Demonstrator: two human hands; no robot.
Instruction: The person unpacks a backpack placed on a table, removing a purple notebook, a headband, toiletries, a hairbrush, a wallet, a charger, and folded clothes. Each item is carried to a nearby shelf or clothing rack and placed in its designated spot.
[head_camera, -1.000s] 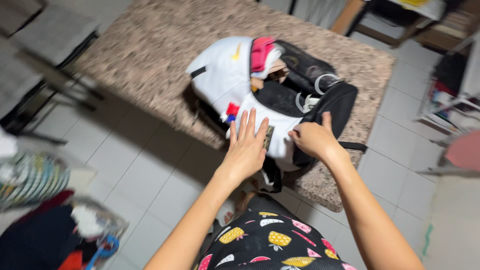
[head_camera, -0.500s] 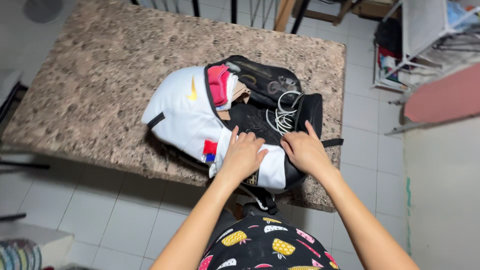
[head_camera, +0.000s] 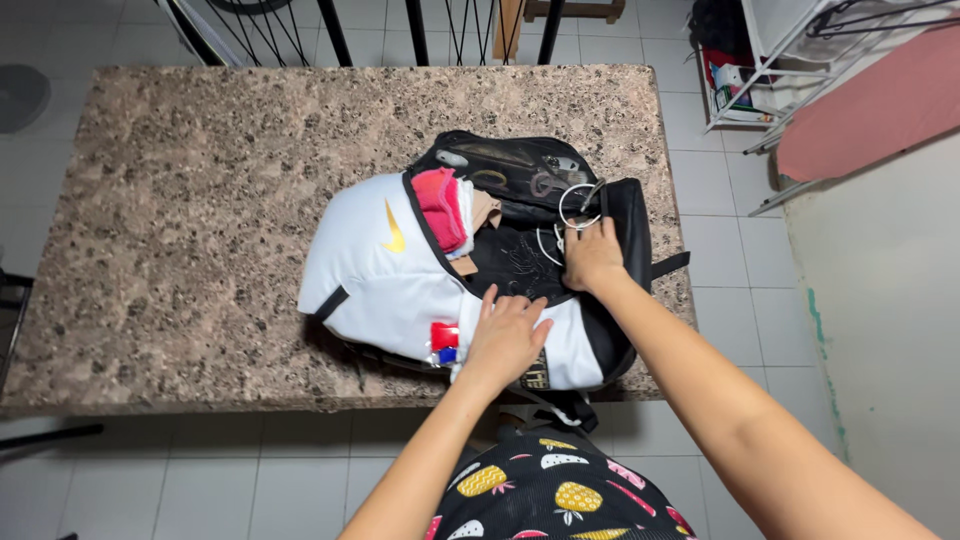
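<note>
While left hand (head_camera: 507, 335) presses backpack (head_camera: 400, 270) | red tag (head_camera: 444, 336) beside fingers

We see a speckled brown stone table (head_camera: 200, 220) standing on a pale tiled floor (head_camera: 150, 480). On the table, toward its right end near the front edge, lies one white and black backpack (head_camera: 385, 275), open, with pink cloth (head_camera: 443, 208) showing inside. The table's left half carries nothing else.
</note>
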